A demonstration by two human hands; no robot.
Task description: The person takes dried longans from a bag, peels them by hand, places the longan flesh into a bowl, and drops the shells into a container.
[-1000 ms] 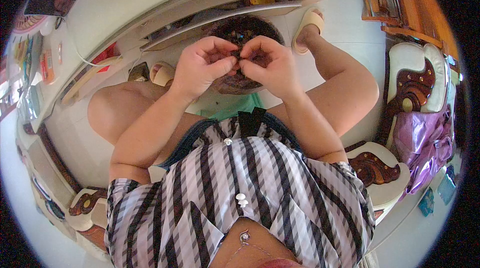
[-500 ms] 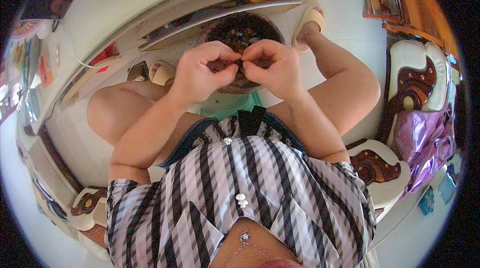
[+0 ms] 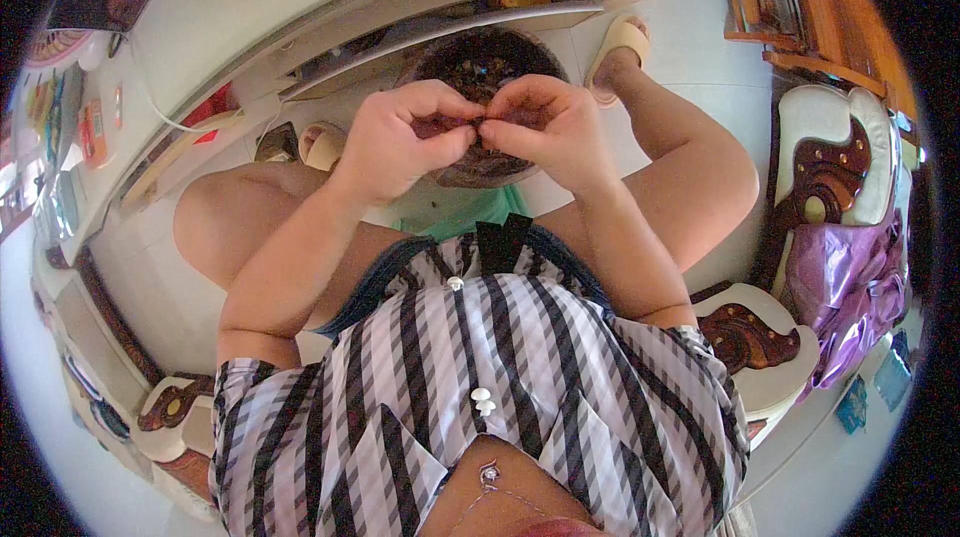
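Left hand (image 3: 392, 145) and right hand (image 3: 560, 137) pinch a small dark bit (image 3: 479, 124) over the bowl (image 3: 484, 175); work seems midway, finished share unclear.

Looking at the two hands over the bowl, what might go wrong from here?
The left hand and right hand meet at the fingertips; anything small between them, too tiny to make out, might slip. The bowl sits between the bent legs, so a shifting knee might knock it.

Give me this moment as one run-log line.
left hand: fingertips pinched | right hand: fingertips pinched, close to left | anything held: too small to tell | dark round container: beneath both hands
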